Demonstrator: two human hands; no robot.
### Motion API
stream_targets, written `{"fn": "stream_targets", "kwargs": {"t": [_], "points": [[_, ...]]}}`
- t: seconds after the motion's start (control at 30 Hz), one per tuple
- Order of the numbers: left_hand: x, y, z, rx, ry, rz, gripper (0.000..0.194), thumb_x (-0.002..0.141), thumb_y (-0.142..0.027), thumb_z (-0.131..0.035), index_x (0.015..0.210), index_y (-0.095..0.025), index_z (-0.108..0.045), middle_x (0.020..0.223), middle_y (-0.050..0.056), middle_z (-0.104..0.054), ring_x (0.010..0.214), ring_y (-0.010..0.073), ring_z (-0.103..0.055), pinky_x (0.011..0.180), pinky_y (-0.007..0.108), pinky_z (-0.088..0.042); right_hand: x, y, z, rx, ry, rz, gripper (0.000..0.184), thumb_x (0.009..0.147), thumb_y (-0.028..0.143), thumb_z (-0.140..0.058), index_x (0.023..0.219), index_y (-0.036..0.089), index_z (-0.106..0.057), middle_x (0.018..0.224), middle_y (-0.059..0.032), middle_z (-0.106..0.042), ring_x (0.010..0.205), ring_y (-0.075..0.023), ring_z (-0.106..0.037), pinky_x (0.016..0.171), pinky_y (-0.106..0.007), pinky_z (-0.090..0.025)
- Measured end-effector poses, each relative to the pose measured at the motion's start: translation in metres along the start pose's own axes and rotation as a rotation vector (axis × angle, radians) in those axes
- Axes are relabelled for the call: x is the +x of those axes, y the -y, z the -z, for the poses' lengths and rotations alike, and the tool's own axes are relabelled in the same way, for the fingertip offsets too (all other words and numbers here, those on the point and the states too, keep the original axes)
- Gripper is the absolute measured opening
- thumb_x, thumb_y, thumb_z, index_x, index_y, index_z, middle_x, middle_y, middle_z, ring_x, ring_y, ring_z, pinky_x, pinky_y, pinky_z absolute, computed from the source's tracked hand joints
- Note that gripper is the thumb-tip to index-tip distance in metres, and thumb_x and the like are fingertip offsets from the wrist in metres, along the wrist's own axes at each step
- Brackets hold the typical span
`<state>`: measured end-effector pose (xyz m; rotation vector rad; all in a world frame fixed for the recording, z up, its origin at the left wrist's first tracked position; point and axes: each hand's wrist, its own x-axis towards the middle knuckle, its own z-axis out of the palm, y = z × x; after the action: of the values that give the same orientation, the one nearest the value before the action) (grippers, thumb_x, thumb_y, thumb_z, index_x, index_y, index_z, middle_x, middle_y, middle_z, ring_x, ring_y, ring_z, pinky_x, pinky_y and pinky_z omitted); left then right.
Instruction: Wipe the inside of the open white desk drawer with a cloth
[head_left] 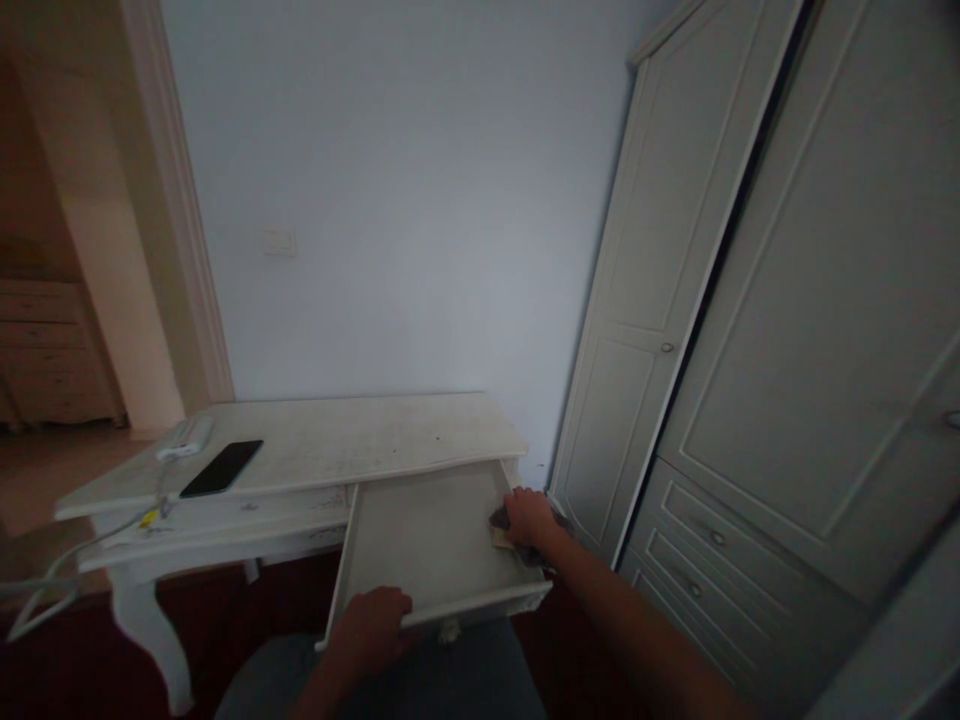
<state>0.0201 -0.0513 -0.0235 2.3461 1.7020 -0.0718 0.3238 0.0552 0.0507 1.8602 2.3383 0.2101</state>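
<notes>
Watching remotely, I judge the open drawer [420, 540], lower centre of the frame, could tip if the right hand [530, 518], clenched round a cloth [498, 518], presses down while the left hand [371, 622], gripping its front edge, slips.

The drawer [427, 540] has a free middle, walled by its front panel [480, 606].

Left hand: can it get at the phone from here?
Probably yes. The phone lies uncovered near the front edge of the desk, and nothing seems to block the left hand, though it would need to leave the drawer's front edge.
</notes>
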Motion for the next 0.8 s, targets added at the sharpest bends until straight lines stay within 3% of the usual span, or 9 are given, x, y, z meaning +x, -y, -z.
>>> {"fn": "stream_targets", "kwargs": {"t": [0.6, 0.8], "points": [[0.0019, 0.0025, -0.0029, 0.0, 0.005, 0.0, 0.04, 0.087, -0.05, -0.059, 0.118, -0.027, -0.073, 0.124, 0.009, -0.075, 0.122, 0.0312, -0.067, 0.102, 0.043, -0.049, -0.001, 0.0005, -0.0011, -0.005, -0.014, -0.012, 0.042, 0.082, 0.03, -0.077, 0.12, 0.013, -0.074, 0.12, -0.0224, -0.072, 0.111, -0.0363, -0.071, 0.091, -0.042, -0.055], [0.0041, 0.0058, -0.0043, -0.034, 0.013, -0.036, 0.043, 0.085, -0.046, -0.062, 0.125, -0.032, -0.07, 0.143, 0.007, -0.066, 0.132, 0.0281, -0.06, 0.107, 0.042, -0.048, -0.0004, 0.0011, -0.0016, 0.019, -0.007, -0.021, 0.039, 0.082, 0.029, -0.076, 0.119, 0.014, -0.075, 0.119, -0.0222, -0.072, 0.111, -0.036, -0.071, 0.092, -0.042, -0.055]]}}
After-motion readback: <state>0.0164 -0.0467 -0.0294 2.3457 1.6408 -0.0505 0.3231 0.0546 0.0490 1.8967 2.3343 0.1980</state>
